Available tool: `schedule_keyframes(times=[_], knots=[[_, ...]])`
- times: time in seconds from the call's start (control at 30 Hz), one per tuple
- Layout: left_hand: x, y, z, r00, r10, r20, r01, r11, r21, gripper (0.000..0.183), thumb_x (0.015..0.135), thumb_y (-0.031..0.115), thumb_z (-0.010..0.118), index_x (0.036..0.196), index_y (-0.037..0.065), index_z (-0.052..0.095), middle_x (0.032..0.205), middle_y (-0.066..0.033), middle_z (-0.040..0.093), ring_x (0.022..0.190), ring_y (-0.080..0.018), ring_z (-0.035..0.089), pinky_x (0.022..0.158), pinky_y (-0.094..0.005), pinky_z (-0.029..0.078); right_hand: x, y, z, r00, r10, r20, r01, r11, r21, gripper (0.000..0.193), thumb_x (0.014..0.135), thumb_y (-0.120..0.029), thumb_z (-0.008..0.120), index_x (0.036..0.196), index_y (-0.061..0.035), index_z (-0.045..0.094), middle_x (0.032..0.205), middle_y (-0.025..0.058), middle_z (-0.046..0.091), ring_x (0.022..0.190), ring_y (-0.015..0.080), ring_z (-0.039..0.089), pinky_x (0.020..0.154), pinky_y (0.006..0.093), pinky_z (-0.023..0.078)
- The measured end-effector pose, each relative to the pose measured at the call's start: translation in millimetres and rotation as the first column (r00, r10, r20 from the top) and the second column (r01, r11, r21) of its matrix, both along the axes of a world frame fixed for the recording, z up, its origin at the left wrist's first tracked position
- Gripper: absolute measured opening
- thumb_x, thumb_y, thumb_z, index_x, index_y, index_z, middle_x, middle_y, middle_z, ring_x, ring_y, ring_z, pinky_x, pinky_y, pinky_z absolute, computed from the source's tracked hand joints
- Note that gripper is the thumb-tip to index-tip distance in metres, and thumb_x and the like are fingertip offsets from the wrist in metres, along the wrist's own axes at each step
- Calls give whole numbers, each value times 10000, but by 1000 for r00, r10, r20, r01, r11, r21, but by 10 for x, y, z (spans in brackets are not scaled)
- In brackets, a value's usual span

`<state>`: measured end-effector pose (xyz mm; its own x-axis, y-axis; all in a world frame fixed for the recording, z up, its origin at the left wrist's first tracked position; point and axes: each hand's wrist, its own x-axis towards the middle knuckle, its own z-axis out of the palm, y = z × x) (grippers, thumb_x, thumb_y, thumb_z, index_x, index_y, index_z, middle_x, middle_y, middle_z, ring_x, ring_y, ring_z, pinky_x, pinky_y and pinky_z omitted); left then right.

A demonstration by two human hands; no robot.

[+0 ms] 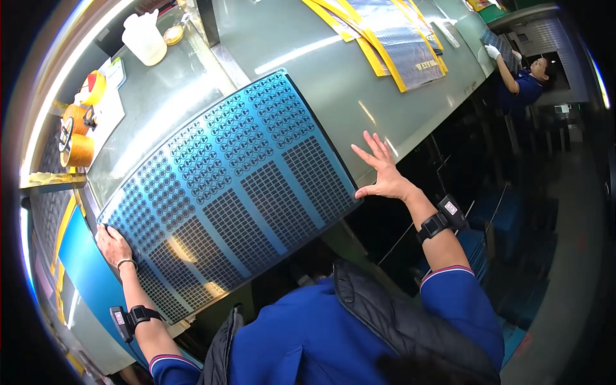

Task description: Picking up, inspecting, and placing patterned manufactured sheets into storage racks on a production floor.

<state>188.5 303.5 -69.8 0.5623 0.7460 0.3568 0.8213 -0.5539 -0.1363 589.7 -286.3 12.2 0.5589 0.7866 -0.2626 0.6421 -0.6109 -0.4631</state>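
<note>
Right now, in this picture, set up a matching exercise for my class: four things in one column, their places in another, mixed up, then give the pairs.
Things:
1. blue sheet
2. white jug
3. tape rolls
4. yellow-edged sheets

Places:
A. far left edge of the table
B. top, right of middle
C. top left corner
D. between the left hand and the right hand

Pairs: 1-D, 2-C, 3-A, 4-B

Grey worktable under blue perforated sheet, yellow-edged sheets, white jug.
</note>
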Motion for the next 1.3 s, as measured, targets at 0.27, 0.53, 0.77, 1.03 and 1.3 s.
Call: schedule_keyframes(times=[0.27, 0.53, 0.77, 1.03, 1.3], knots=[[63, -135, 95, 993, 43, 106, -36, 997, -70, 376, 930, 236, 439, 1213, 7, 535, 1222, -174, 548, 1107, -328, 507, 965, -379, 384, -114, -37, 26, 998, -42, 47, 41, 999, 17, 1043, 581, -533, 765, 1443, -203, 280, 1536, 126, 14, 1410, 342, -14, 1121, 516, 11], [131, -354, 235, 982, 131, -135, -170, 928, -332, 665, 956, 440, 332, 1451, 29, 162, 1513, -151, 161, 1407, -269, 122, 1137, -404, 97, -684, 1398, -153, 850, 490, 194, -525, 820, 228, 681, 825, -415, 585, 1373, -71, 371, 1432, 138, 359, 1373, 290, 248, 1120, 504, 78], [-64, -246, 89, 986, 112, -122, -142, 952, -270, 705, 959, 472, 305, 1452, 6, 114, 1520, -153, 123, 1410, -265, 107, 1141, -395, 77, 535, 1765, -491, 889, -19, 458, -47, 990, 132, 671, 940, -528, 284, 1437, -78, 253, 1509, 67, 214, 1404, 238, 140, 1131, 488, -6], [-243, -654, -44, 985, 165, -46, -172, 949, -263, 623, 979, 416, 301, 1442, 15, 190, 1509, -138, 190, 1395, -273, 171, 1135, -418, 107, 459, 1742, -525, 880, -84, 468, 73, 996, 42, 718, 936, -561, 243, 1454, -65, 188, 1533, 115, 73, 1418, 260, 30, 1127, 486, -20], [-1223, -1952, 479, 956, 9, 292, 66, 968, -244, 515, 989, 245, 317, 1404, -52, 245, 1481, -211, 215, 1375, -326, 207, 1129, -396, 130, -346, 295, -149, 900, 5, 435, -79, 985, 153, 623, 955, -418, 369, 1431, -36, 243, 1509, 112, 199, 1397, 271, 168, 1121, 509, 51]])
